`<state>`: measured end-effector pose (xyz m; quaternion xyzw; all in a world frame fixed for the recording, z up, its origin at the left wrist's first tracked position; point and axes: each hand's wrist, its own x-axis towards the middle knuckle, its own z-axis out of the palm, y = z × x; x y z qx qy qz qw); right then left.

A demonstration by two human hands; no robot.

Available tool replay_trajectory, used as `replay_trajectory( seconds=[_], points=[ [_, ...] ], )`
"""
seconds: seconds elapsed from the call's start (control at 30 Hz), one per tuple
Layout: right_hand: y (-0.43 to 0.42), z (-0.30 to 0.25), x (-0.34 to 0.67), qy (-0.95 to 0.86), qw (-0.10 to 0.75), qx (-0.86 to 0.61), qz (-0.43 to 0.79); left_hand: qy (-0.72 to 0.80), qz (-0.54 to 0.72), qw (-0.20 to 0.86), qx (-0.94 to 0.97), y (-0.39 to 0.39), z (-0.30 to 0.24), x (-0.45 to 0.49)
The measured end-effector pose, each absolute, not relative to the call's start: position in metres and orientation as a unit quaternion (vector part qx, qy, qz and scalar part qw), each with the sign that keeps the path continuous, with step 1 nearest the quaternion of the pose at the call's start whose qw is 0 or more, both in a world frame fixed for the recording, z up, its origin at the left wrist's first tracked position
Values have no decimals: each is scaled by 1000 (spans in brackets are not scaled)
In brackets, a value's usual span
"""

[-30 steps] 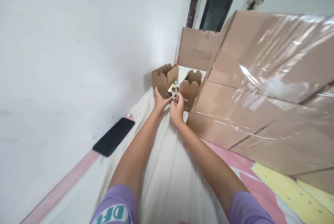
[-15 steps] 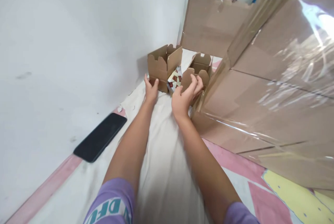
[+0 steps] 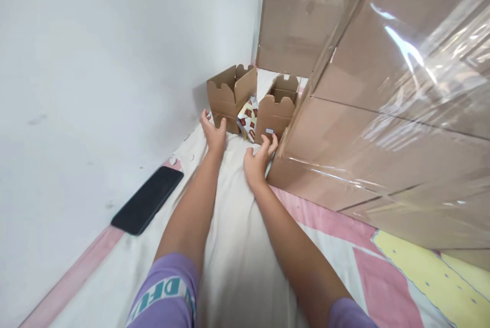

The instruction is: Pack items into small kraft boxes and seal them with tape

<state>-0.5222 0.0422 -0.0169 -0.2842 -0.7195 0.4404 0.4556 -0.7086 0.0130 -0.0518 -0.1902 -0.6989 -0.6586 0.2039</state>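
Two small open-topped cardboard boxes stand on the cloth. My left hand (image 3: 214,131) is at the near lower corner of the left box (image 3: 222,101), thumb and fingers apart; whether it touches the cardboard I cannot tell. In front of the right box (image 3: 272,116) is my right hand (image 3: 259,160), fingers spread and curved, close to a small pale label (image 3: 269,131) on its face. Between the boxes sits a white packet with brown and yellow print (image 3: 248,116), partly hidden by them. Neither hand holds anything.
A black phone (image 3: 148,200) lies by the white wall (image 3: 95,62) at left. Large taped cardboard (image 3: 363,134) rises along the right, close to the right box. Behind the boxes stands a cardboard panel (image 3: 298,34). Patterned pink and yellow cloth (image 3: 421,272) shows at lower right.
My right hand has come down from the right box's upper front edge to its lower front, uncovering the label. My left hand has drawn slightly off the left box. The view has shifted a little.
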Motion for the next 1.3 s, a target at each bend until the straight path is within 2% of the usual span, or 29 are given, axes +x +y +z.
replay_trajectory(
  seconds=[0.4,0.63,0.77,0.9,1.0,1.17,1.3],
  points=[
    [51,-23,-530,-672,460,-271,514,-699,-637,229,-229,14,-45,-702],
    [50,-29,-535,-541,449,-314,638,-702,-630,239,-229,15,-48,-705],
    [49,-20,-535,-491,472,-295,671,-704,-626,242,-230,16,-49,-706],
    [49,-13,-534,-469,446,-274,711,-708,-622,244,-230,16,-49,-706],
    [48,-12,-534,-464,434,-268,724,-709,-621,243,-230,16,-49,-706],
    [48,-14,-536,-423,483,-306,703,-707,-623,239,-234,16,-49,-706],
    [50,-14,-536,-433,454,-270,730,-708,-623,239,-231,16,-49,-707]
  ],
)
